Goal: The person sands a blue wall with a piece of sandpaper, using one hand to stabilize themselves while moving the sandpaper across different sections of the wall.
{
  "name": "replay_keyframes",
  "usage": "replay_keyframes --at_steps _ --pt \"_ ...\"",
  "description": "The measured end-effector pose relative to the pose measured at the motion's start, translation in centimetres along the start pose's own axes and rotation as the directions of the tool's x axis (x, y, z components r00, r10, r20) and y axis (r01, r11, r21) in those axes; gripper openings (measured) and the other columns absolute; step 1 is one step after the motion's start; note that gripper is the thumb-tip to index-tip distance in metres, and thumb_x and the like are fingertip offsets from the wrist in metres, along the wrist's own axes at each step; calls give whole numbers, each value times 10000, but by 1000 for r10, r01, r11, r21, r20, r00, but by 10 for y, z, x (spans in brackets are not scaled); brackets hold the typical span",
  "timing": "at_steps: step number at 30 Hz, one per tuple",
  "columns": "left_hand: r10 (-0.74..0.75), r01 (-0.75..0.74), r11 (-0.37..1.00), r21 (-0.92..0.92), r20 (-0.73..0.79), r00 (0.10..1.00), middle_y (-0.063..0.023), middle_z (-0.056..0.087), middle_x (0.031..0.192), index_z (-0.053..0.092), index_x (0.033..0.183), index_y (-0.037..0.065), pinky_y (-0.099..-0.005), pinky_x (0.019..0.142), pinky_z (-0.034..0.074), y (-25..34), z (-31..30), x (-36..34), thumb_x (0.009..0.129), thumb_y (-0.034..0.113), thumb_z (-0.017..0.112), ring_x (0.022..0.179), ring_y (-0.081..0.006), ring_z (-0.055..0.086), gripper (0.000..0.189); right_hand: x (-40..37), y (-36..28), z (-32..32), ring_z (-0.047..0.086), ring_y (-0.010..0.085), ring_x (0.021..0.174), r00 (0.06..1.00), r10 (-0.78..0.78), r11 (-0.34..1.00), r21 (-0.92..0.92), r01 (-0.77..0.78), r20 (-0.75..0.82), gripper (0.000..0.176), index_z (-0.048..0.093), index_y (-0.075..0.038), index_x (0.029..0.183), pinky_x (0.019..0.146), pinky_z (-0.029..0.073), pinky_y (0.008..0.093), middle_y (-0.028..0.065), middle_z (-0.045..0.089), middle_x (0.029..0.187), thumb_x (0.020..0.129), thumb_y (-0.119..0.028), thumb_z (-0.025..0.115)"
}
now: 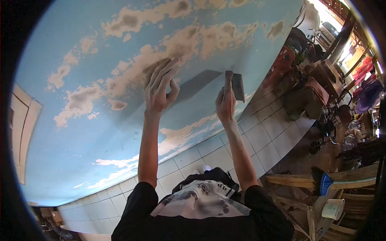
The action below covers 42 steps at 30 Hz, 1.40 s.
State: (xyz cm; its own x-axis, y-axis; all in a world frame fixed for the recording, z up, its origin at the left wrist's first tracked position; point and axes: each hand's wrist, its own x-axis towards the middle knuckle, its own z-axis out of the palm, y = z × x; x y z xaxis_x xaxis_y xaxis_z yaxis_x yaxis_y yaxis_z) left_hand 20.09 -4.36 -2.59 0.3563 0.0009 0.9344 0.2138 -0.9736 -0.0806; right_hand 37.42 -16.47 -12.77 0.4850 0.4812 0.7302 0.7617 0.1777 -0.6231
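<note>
A blue wall with pale, cloud-shaped patches where the paint is gone fills the upper left of the view. My left hand is at one of the larger bare patches, fingers stretched out and thumb apart, holding nothing. To the right, my right hand is closed round a flat grey hand tool with a broad rectangular face, close to the wall. The tool's exact kind I cannot tell. A long dark shadow falls across the paint between the two hands.
White floor tiles run along the foot of the wall. At the lower right are a wooden bench, a blue-headed broom and a white bucket. Clutter with cardboard boxes lines the right side. A pale door frame stands at far left.
</note>
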Motion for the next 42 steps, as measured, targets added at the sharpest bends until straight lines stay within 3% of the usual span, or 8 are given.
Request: replay_keyframes --at_steps 13,16,29,34,38,40,41,42 --pt "15 -15 1000 27 -18 1000 4 622 1136 605 980 148 -391 942 388 21 23 11 662 -19 540 1046 -199 587 365 14 -20 52 268 372 1308 991 -108 990 -95 100 -80 557 315 24 1355 1051 277 433 229 311 1396 806 82 389" --pt "26 -25 999 46 -27 999 11 630 1121 604 947 149 -376 932 396 15 35 6 660 -29 534 1010 -193 606 345 23 -33 47 246 399 1309 987 -12 992 -130 -9 -163 562 322 27 1350 1056 262 447 253 296 1394 797 89 397" --pt "86 -61 987 145 -170 982 49 660 1024 578 876 181 -316 863 438 6 44 -3 670 -18 525 930 -147 626 291 21 -41 45 189 399 1329 997 70 989 -126 -73 -33 666 304 28 1359 1067 241 454 236 220 1434 715 143 429" --pt "65 -33 984 175 -181 981 46 660 1023 577 890 182 -326 860 445 6 44 -3 669 -18 522 934 -152 624 304 29 -35 50 246 398 1311 981 41 989 -132 -67 -187 439 373 53 1313 1065 227 456 240 323 1386 879 15 428" --pt "48 -17 988 153 -200 979 47 660 1023 578 885 182 -330 863 450 8 44 -5 665 -18 524 939 -159 623 302 30 -19 52 220 385 1326 979 -39 979 -205 -3 -200 454 302 -34 1375 1064 221 490 197 315 1406 948 -159 391" --pt "45 -14 988 154 -200 979 44 660 1022 578 883 180 -332 855 459 7 45 -6 664 -20 523 941 -163 623 302 31 -18 51 425 351 1221 973 -47 953 -303 -25 -227 485 291 -27 1376 950 401 459 203 348 1385 927 -128 443" --pt "48 -16 987 158 -202 978 41 660 1021 578 882 179 -334 846 468 6 44 -6 664 -22 522 942 -166 623 301 27 -22 48 425 351 1221 974 -46 954 -299 -23 -222 485 291 -27 1376 950 401 459 203 348 1385 927 -128 443" --pt "46 -13 987 163 -200 979 41 660 1021 578 882 179 -334 846 468 6 43 -7 664 -22 522 942 -166 623 301 20 -26 42 533 323 1044 987 100 968 -216 -125 -123 474 307 -25 1367 791 461 389 214 383 1354 917 -80 444"
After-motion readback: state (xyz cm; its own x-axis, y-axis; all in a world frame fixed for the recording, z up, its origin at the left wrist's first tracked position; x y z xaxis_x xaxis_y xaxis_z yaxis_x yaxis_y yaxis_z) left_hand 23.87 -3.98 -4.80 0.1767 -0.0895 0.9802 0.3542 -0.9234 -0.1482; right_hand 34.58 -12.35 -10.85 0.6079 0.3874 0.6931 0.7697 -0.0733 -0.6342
